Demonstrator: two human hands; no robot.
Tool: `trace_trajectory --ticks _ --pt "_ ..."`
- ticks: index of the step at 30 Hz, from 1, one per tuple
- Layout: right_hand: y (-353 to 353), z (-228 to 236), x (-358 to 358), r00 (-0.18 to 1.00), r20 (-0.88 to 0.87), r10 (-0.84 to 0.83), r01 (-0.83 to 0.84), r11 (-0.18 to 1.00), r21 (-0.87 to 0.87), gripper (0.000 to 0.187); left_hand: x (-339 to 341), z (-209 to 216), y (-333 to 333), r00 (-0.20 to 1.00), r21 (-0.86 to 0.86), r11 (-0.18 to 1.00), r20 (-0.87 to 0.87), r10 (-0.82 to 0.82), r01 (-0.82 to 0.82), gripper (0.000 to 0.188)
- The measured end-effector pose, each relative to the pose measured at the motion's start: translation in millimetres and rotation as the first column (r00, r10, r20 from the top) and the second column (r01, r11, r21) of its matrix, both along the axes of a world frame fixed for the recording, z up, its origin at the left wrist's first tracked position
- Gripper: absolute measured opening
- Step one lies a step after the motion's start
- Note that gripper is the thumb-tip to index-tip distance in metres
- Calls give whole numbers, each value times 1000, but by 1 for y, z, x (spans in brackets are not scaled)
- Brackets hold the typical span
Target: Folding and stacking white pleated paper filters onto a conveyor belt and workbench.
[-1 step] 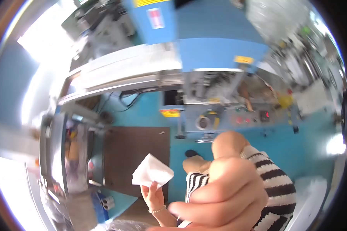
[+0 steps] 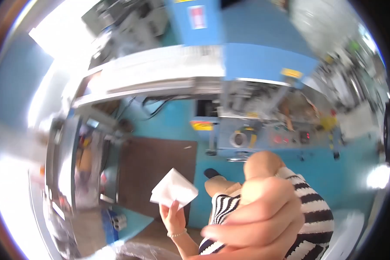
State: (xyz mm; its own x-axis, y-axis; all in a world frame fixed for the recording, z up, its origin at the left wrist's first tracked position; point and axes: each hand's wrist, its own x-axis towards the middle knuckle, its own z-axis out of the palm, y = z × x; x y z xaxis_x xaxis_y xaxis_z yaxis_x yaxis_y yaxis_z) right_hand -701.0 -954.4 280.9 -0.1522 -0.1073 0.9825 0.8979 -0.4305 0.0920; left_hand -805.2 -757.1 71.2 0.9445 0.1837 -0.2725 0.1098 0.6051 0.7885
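Observation:
My left hand (image 2: 172, 218), with a beaded bracelet at the wrist, pinches a folded white sheet (image 2: 174, 189) between thumb and fingers. Whether the sheet is paper or cloth I cannot tell. It is held up in front of me, above a brown mat on the floor. My right hand (image 2: 260, 216) is raised very close and looks large and slightly blurred. Its fingers are curled and pressed together, the back of the hand showing. Its palm and anything in it are hidden. My lap in black-and-white striped clothing (image 2: 312, 203) lies behind it.
A blue machine (image 2: 264, 60) with a control panel (image 2: 286, 138) stands ahead, a tape roll (image 2: 238, 139) on its edge. A long pale beam (image 2: 160, 71) runs left from it. A metal-framed cart (image 2: 91, 164) stands left, beside the brown mat (image 2: 156, 173). Clear plastic (image 2: 143, 250) lies at the lower edge.
The whole scene has shifted somewhat to the right in view. My left hand still holds the white sheet, now slightly higher in the picture. My right hand stays raised and curled.

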Motion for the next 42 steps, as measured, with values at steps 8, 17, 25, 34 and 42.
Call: trace_trajectory --ticks 8,17,25,34,42 --pt "179 -155 99 85 -969 233 -619 774 132 114 106 -12 141 992 -4 993 35 119 -119 47" --pt "388 -221 294 -666 -667 334 -400 595 697 51 282 -3 320 1000 114 993 -1 -3 3 44" --pt "489 -250 428 -762 -495 417 -172 607 776 43 443 -41 443 974 -131 987 -219 64 -94 28" --pt "527 -314 500 -748 -613 255 -132 848 513 29 674 -119 660 876 146 887 -151 458 -439 34" --pt "568 -306 522 -747 -562 355 -22 832 554 27 830 -189 799 750 678 583 -71 658 -447 50"
